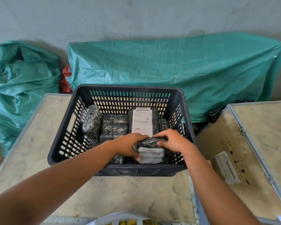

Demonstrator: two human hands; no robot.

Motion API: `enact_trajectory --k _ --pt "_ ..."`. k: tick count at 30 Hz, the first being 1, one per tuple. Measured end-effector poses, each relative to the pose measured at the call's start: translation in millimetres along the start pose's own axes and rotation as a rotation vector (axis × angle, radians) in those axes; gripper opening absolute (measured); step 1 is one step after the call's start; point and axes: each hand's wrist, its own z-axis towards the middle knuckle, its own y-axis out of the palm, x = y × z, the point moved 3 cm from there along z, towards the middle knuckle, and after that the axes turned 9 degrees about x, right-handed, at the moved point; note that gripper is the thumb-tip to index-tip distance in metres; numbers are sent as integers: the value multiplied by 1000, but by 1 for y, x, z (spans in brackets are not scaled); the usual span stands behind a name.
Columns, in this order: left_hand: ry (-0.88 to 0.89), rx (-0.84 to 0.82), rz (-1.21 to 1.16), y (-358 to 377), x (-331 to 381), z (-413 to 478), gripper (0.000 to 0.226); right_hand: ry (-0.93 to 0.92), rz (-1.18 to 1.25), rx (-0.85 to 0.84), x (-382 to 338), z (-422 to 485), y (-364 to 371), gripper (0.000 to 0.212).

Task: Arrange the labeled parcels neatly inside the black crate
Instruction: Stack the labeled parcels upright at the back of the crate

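A black slotted crate point(66, 127) stands on a pale worktop. Inside it, a black bubble-wrapped parcel point(92, 121) leans upright at the left, a second black parcel point(114, 126) lies beside it, and a third parcel with a white shipping label point(143, 121) sits at the right. Near the crate's front right, both my hands grip another black parcel with a white label point(151, 154). My left hand point(128, 146) holds its left end, and my right hand point(173, 140) holds its top right.
The worktop point(136, 195) extends in front of the crate. A wooden box with metal edging and a label point(243, 143) stands at the right. Green woven sacks point(169, 70) lie behind the crate, with another sack point(19, 82) at the left. A white bag point(120, 218) shows at the bottom edge.
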Motion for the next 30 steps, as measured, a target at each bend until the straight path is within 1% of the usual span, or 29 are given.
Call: enact_trajectory --k 3,6,9,12,14,16,18,20,22,24,26,28,30 --pt "-19 91 -9 -6 -2 0 77 -19 37 15 1 -2 -1 40" --pt "-4 155 -79 -17 1 -7 67 -78 119 129 2 -9 -6 35" --pt "-18 299 -185 -41 12 -19 57 -159 329 302 -2 -18 -20 33" --pt "-41 402 -387 -66 20 -25 53 -244 574 343 -6 -27 -26 40" --pt "-30 450 -499 -81 26 -24 54 -269 635 319 -8 -33 -24 43" --pt "-8 493 -555 -94 32 -23 59 -264 685 303 -11 -39 -22 46" --pt "9 516 -610 -104 32 -23 63 -270 718 306 -15 -42 -21 55" --pt "15 547 -663 -109 27 -22 65 -315 759 287 -20 -42 -18 65" --pt "-16 601 -716 -113 24 -20 74 -321 800 295 -23 -39 -17 69" --pt "-32 677 -705 -116 24 -19 83 -295 824 358 -24 -35 -21 67" --pt "2 730 -653 -116 25 -18 86 -265 864 399 -21 -29 -27 64" --pt "44 680 -614 -109 24 -14 87 -237 882 401 -16 -19 -31 65" --pt "47 567 -557 -91 22 -10 88 -217 869 403 -11 -8 -32 66"
